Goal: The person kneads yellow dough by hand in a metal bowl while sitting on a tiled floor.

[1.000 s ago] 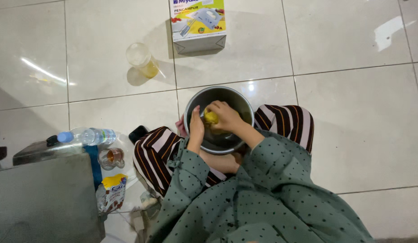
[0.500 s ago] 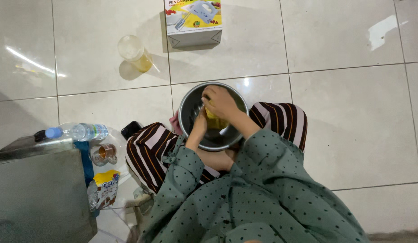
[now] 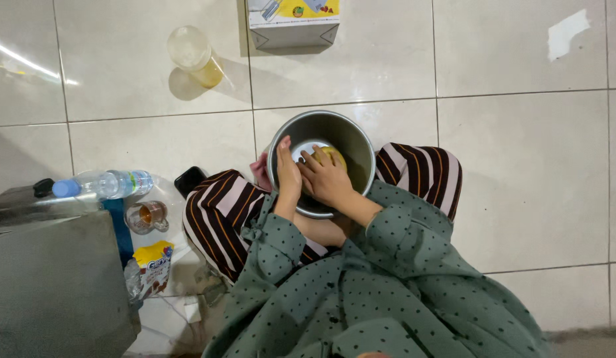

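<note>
Noted, far left, a water bottle (image 3: pixel 106 183), a small jar (image 3: pixel 147 216) and a yellow pouch (image 3: pixel 151 265) beside a grey metal block (image 3: pixel 49 278). Further up, saw a glass of yellowish liquid (image 3: pixel 192 53) and a cardboard box (image 3: pixel 293 23). Found the steel bowl (image 3: pixel 361 142) in the lap between striped knees. Saw the left hand (image 3: pixel 288 176) laid over the near rim, fingers straight and together; could not tell whether clasping. Saw the right hand (image 3: pixel 328 180) curled narrowly around a yellow lump (image 3: pixel 334 156) inside the bowl. Judged the work midway: lump not yet released, pale contents showing beneath. Compared with half a second before, found the lump pushed further beyond the fingertips and the box slid towards the top edge.
</note>
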